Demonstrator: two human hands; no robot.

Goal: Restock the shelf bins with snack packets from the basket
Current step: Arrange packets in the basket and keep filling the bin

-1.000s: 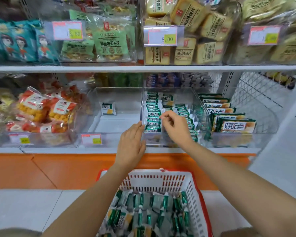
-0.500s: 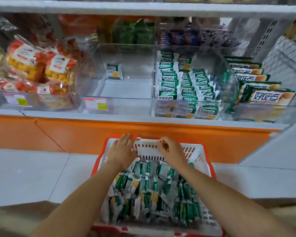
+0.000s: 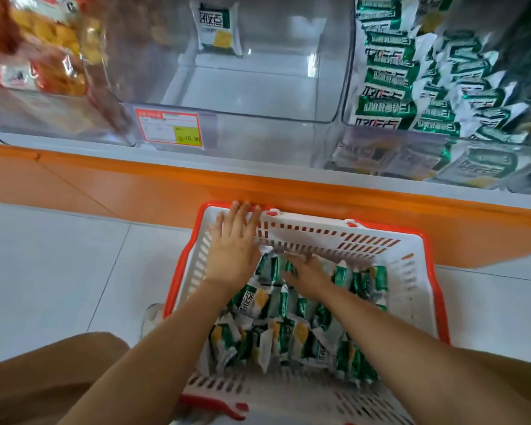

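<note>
A white basket with a red rim (image 3: 334, 237) stands on the floor below the shelf, holding several green-and-white snack packets (image 3: 288, 332). My left hand (image 3: 233, 250) hovers flat over the basket's far left corner, fingers straight, holding nothing. My right hand (image 3: 307, 273) lies among the packets near the far wall with its fingers stretched onto them. Above, the clear middle bin (image 3: 258, 116) holds one packet (image 3: 218, 26) leaning at its back. The clear right bin (image 3: 347, 96) carries rows of the same green packets (image 3: 387, 84).
A left bin (image 3: 52, 118) holds orange and red snack bags. A price label (image 3: 169, 128) hangs on the middle bin's front. An orange base panel (image 3: 166, 191) runs under the shelf edge. White floor tiles (image 3: 59, 256) lie left of the basket; my knee (image 3: 43, 378) shows at bottom left.
Both hands dropped from the right shelf bin down into the basket. The right hand went from the rim in among the packets. The view tilted down and closer.
</note>
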